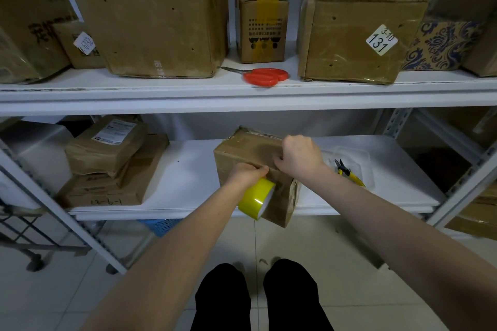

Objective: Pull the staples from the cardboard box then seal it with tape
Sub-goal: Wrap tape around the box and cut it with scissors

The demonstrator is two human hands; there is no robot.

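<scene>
A small brown cardboard box (250,150) sits on the lower white shelf (188,169), its near end jutting past the shelf's front edge. My left hand (246,172) grips a yellow roll of tape (256,198) against the box's near side. On the top front edge of the box lies my right hand (300,156), fingers curled down onto the cardboard; what they pinch is hidden. Staples are too small to make out.
A clear plastic tray (367,169) with yellow-handled pliers (349,172) lies right of the box. Wrapped parcels (107,158) are stacked at the shelf's left. The upper shelf holds several boxes and red-handled scissors (265,76). Metal uprights flank the rack.
</scene>
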